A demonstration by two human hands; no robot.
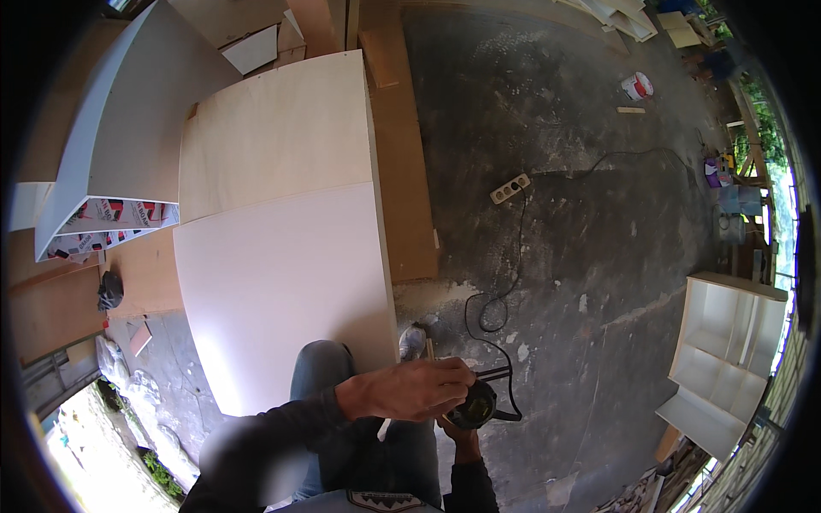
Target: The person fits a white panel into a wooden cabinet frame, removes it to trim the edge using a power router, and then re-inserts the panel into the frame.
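Observation:
A black corded power tool (473, 405) with a round end is held in front of my body, just right of my knees. Underneath it, my right hand (462, 436) grips the tool, with most of its fingers hidden. My left hand (409, 390) reaches across from the left, its fingers bent and closed at the tool's upper left edge. Two dark parallel bars stick out beside the tool. Its black cord (515, 389) loops over the floor to a power strip (511, 189). To the left lies a large panel (282, 282), white on the near part and pale wood beyond.
My bent knee (321, 368) rests against the panel's near edge. A tall white cabinet carcass (137, 111) stands at the far left. An open white shelf unit (723, 359) is at the right. A paint bucket (638, 86) lies on the dark concrete floor (581, 256), with stacked boards (624, 15) beyond.

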